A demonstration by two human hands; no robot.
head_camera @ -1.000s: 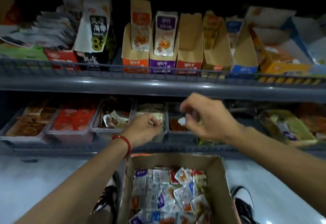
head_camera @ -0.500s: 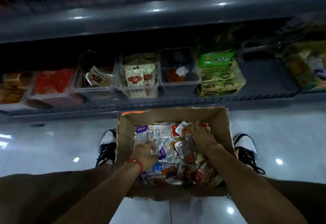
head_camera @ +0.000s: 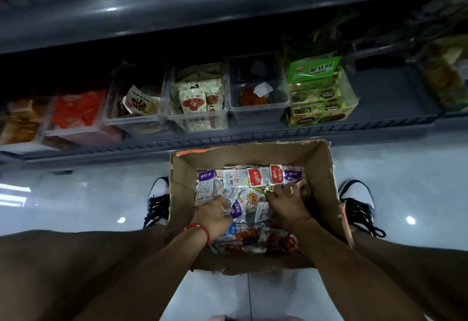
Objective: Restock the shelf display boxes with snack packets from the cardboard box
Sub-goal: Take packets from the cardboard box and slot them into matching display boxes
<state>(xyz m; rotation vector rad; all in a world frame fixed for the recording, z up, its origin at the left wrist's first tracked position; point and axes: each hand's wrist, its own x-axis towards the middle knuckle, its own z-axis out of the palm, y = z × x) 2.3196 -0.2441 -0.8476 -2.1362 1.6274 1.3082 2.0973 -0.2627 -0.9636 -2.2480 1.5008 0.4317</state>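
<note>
left hand (head_camera: pixel 215 215) gripping snack packets (head_camera: pixel 255 177), right hand (head_camera: pixel 288 205) grasp unclear, inside cardboard box (head_camera: pixel 321 169) walls

Both my hands are down inside the cardboard box (head_camera: pixel 323 166): my left hand (head_camera: pixel 215 215) curls its fingers round snack packets (head_camera: pixel 255 177), my right hand (head_camera: pixel 288 204) digs in beside it. Beyond the box stand clear shelf bins (head_camera: pixel 258 110); my shoes (head_camera: pixel 355 200) flank it.

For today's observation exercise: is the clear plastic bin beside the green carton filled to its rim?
No, that clear plastic bin holds only a few orange packets near its bottom.
</note>
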